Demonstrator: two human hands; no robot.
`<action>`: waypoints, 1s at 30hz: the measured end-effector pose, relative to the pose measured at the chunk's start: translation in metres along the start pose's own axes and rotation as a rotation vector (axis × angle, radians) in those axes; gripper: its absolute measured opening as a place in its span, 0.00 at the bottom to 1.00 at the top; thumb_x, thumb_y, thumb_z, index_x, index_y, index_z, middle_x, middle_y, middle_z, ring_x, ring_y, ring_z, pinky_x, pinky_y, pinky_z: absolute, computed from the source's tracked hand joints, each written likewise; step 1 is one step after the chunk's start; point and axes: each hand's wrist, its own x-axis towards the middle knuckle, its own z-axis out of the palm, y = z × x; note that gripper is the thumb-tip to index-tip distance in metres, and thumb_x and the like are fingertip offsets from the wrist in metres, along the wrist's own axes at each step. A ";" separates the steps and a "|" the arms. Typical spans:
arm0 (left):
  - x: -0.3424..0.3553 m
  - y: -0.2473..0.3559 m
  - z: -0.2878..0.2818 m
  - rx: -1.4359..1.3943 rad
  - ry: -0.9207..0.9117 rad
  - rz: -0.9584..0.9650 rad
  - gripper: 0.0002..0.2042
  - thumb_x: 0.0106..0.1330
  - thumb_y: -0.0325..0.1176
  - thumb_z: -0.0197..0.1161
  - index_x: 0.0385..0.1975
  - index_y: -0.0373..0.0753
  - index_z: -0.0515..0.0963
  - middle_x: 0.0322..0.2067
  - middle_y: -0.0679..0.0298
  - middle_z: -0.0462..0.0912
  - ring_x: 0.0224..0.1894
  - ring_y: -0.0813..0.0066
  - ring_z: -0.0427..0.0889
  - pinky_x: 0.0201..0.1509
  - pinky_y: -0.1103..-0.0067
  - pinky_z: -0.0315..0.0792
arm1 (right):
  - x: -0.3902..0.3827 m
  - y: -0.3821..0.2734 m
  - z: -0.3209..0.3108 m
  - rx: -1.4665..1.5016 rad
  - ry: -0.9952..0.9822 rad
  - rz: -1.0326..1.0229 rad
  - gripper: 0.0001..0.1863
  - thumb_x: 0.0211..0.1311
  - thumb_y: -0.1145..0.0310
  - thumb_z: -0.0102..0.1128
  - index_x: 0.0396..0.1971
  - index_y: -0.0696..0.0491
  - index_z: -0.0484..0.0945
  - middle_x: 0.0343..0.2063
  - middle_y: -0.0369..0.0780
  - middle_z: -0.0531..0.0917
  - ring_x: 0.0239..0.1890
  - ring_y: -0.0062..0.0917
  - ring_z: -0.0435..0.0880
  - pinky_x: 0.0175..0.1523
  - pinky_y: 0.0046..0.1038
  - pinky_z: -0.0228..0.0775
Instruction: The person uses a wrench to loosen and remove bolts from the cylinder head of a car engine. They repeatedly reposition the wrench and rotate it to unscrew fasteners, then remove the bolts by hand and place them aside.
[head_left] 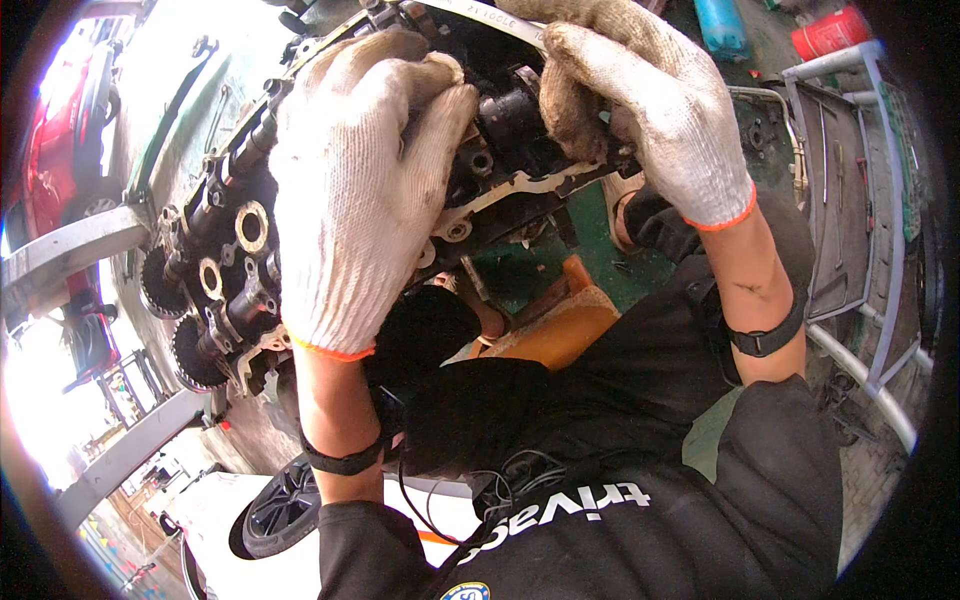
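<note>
A greasy black engine with exposed metal faces lies in front of me, in the upper part of the view. My left hand, in a white knit glove, is over the engine with its fingers curled and thumb close to the index finger. Whatever those fingers hold, if anything, is hidden. At the engine's right end, my right hand, in a dirty glove of the same kind, closes on one end of a flat silver hand tool. The tool's far end leaves the top of the picture.
Toothed gears stick out at the engine's left end. Grey metal beams stand to the left. A metal frame rack is on the right, near a blue cylinder and a red cylinder. An orange-brown seat is below.
</note>
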 end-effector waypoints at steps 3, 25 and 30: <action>-0.001 0.004 -0.002 -0.001 0.016 -0.082 0.14 0.69 0.36 0.67 0.46 0.32 0.86 0.55 0.50 0.84 0.57 0.56 0.83 0.66 0.69 0.71 | -0.001 0.000 0.003 -0.014 0.026 -0.005 0.18 0.79 0.76 0.49 0.62 0.68 0.71 0.39 0.40 0.82 0.38 0.21 0.83 0.47 0.22 0.78; 0.002 -0.006 -0.002 -0.015 0.104 0.037 0.14 0.69 0.37 0.67 0.45 0.33 0.88 0.55 0.50 0.85 0.58 0.56 0.83 0.65 0.69 0.72 | -0.001 -0.003 0.006 -0.016 0.049 0.002 0.18 0.78 0.77 0.49 0.62 0.68 0.72 0.36 0.40 0.83 0.37 0.21 0.84 0.46 0.22 0.78; 0.002 -0.006 0.004 0.038 0.095 0.065 0.13 0.66 0.36 0.69 0.42 0.34 0.88 0.54 0.51 0.85 0.58 0.54 0.82 0.66 0.68 0.71 | -0.001 -0.002 0.004 -0.024 0.028 -0.016 0.18 0.78 0.77 0.49 0.62 0.68 0.72 0.36 0.40 0.83 0.37 0.21 0.84 0.46 0.22 0.78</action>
